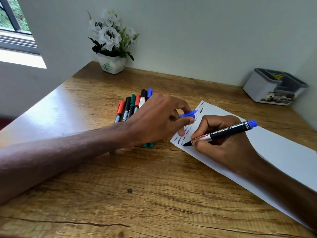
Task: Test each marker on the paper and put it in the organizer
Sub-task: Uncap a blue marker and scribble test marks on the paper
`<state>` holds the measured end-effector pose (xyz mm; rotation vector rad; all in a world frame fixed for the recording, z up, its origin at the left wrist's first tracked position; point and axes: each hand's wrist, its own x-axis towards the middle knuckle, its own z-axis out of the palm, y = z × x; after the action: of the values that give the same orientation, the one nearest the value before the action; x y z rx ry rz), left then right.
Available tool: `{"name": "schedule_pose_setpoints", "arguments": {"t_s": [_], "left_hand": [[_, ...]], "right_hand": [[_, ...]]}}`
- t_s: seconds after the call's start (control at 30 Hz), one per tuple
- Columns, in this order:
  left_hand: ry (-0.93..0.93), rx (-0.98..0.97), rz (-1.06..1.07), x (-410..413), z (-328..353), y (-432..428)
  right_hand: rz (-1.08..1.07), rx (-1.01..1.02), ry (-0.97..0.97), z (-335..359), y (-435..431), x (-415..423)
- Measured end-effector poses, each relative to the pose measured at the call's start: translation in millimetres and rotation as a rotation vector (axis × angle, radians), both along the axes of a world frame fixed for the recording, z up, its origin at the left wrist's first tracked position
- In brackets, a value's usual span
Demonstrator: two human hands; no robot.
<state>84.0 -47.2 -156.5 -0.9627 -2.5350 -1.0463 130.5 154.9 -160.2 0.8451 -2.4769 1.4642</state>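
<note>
My right hand [221,143] grips a black permanent marker [226,131] with a blue end, its tip touching the near-left corner of the white paper [277,152]. Small ink test marks run along that paper's left edge. My left hand [159,121] pinches the marker's blue cap [188,114] between thumb and fingers, just above the paper's left edge. Several capped markers [132,107], red, black, green and blue, lie side by side on the desk behind my left hand. The grey organizer [262,86] stands at the far right against the wall.
A white pot of artificial white flowers [112,64] stands at the back of the wooden desk [137,194]. Walls close off the back and right sides. A window is at the upper left.
</note>
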Motion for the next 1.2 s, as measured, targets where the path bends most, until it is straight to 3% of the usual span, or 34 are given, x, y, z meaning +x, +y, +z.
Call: {"name": "schedule_pose_setpoints", "arguments": {"t_s": [0.5,1.2], "left_hand": [[0.155,-0.071,0.003,-0.9,-0.2,2.5],[0.157,-0.096,-0.006,-0.4,0.2,2.4]], "right_hand": [[0.038,0.035,0.029,-2.1,1.8,1.5],[0.014,0.020,0.030,-3.0,0.4,-0.3]]}}
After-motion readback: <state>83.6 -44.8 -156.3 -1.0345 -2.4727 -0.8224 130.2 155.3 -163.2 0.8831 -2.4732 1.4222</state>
